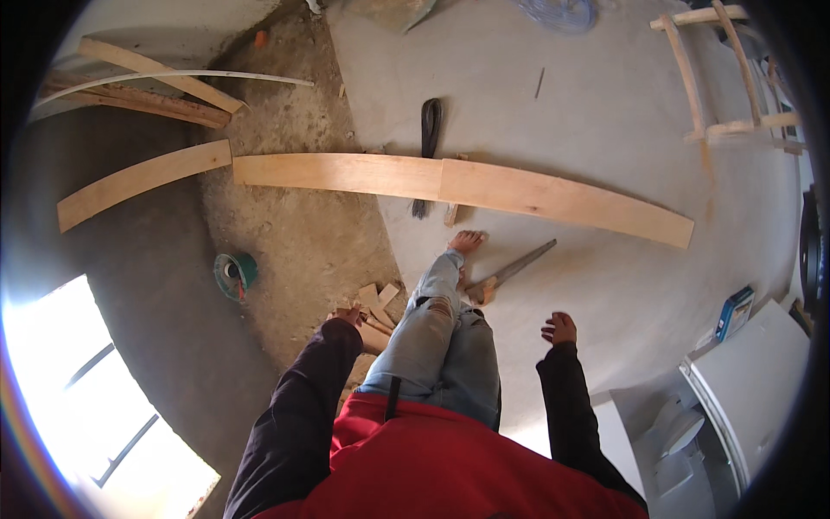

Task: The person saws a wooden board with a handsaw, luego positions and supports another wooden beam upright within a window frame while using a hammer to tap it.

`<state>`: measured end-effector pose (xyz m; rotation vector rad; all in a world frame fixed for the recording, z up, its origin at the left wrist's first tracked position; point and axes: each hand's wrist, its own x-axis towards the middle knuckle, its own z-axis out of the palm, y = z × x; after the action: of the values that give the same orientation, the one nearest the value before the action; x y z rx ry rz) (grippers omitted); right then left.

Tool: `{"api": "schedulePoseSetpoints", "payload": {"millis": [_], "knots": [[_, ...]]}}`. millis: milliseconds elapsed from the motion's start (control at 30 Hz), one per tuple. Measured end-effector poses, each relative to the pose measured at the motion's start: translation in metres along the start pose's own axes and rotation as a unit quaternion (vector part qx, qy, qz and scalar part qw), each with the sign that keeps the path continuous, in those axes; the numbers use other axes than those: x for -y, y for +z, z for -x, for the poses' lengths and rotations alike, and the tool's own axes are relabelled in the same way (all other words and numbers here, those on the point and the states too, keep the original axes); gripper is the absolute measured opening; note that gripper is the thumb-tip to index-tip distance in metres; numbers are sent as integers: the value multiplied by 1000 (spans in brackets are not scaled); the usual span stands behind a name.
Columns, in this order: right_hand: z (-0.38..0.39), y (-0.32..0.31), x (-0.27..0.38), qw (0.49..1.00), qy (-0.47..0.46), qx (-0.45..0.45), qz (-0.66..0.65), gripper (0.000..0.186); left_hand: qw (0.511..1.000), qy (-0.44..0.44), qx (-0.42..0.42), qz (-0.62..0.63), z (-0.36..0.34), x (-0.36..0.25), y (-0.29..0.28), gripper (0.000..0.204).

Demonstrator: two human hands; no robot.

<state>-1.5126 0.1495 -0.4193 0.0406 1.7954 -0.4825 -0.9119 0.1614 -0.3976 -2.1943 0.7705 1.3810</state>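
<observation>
My left hand point(347, 317) hangs above wood offcuts point(378, 299), fingers loosely bent and apparently empty. My right hand point(558, 329) hovers over the pale floor, fingers apart and curled a little, empty. A handsaw point(525, 262) with a wooden handle lies beside my bare foot point(465, 240). Beyond it, long pale boards point(565, 201) stretch across the floor, a shorter board point(143, 177) at their left end. A dark bundle of strands point(430, 121) runs under the boards, near a small wood block point(451, 216).
A green bucket point(245, 273) sits at left, below stacked planks point(156, 73) and a white strip. A wooden frame point(692, 73) stands upper right, a blue coil point(558, 12) at the back. A white panel point(743, 389) and blue box point(733, 311) are at right, a bright window point(95, 381) lower left.
</observation>
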Motion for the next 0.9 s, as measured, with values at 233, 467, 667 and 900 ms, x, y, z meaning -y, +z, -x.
{"api": "schedulePoseSetpoints", "payload": {"millis": [233,467,667,900], "knots": [[-13,63,-89,999,9,-27,26,19,993,99,-65,-24,-14,-37,-20,40],[-4,122,-182,995,36,-56,80,25,976,172,-128,-27,-77,-75,-84,32],[-30,184,-220,979,2,-133,152,28,945,317,-65,-49,-153,-121,-95,28],[-116,253,-254,942,-65,-210,254,37,893,431,-25,-126,-272,-209,-84,26]]}}
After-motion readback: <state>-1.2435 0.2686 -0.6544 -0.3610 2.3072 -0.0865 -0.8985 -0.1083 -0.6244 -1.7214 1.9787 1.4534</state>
